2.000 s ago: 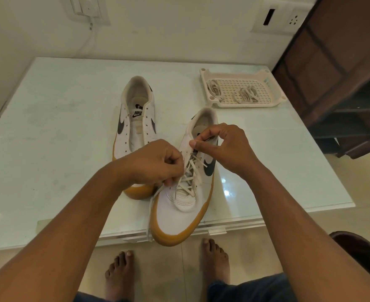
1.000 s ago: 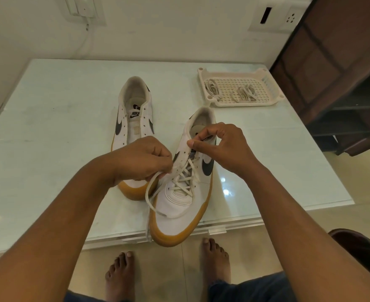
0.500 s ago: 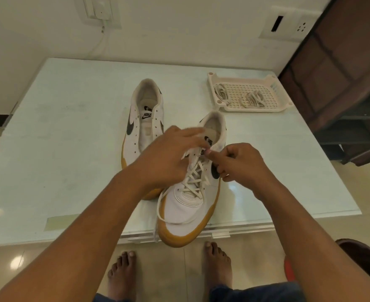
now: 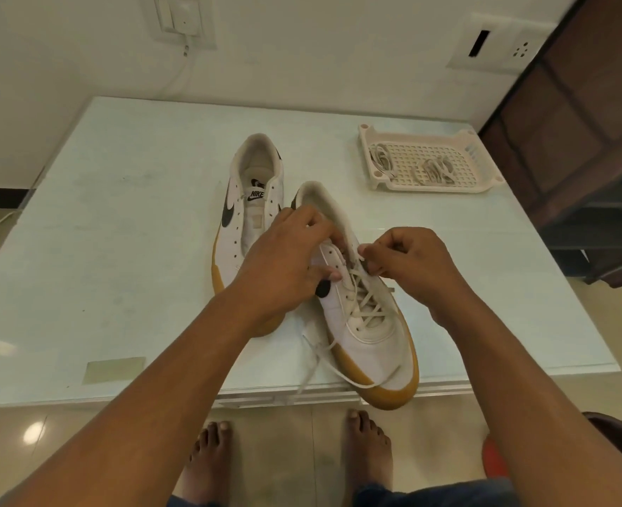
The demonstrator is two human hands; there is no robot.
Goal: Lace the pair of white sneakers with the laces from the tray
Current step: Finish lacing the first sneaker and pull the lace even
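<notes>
Now, on the pale glass-topped table (image 4: 119, 250), the half-laced white gum-soled sneaker (image 4: 375, 345) sits at the near edge beside its unlaced twin sneaker (image 4: 238, 228), the cream perforated plastic tray (image 4: 448, 187) well behind with spare bundled laces (image 4: 432, 170). Left hand (image 4: 284, 265) grips that near shoe's eyelet flap to steady it, while right hand (image 4: 408, 261) pinches the off-white lace (image 4: 364, 305) end at an upper eyelet, apparently ready to thread.
</notes>
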